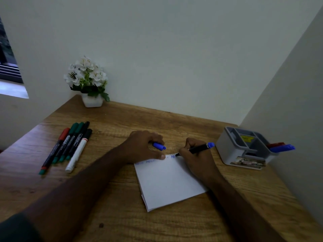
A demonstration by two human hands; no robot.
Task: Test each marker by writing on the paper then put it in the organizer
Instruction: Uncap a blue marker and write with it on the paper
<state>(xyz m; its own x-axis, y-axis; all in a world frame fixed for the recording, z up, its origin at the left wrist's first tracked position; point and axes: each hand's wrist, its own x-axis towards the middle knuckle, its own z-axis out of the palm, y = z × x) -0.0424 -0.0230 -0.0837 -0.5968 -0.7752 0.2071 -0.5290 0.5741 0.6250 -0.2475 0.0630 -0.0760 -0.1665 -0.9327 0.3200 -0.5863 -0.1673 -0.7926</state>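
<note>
The right hand [195, 159] grips a black marker [197, 148], its tip on the paper [167, 182] near the top edge. The left hand [143, 147] pinches a blue cap [159, 146], thumb apparently pressing the paper's upper edge. Five markers [68, 145] lie well left on the bench [111, 123]; the organizer [244, 149] stands at the right wall, holding what look like two markers.

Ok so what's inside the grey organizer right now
Inside the grey organizer, a red marker and two blue markers lean out of the right-hand compartment. A yellow label shows in a back compartment. The compartment floors and the markers' lower ends are hidden by the walls.
</note>
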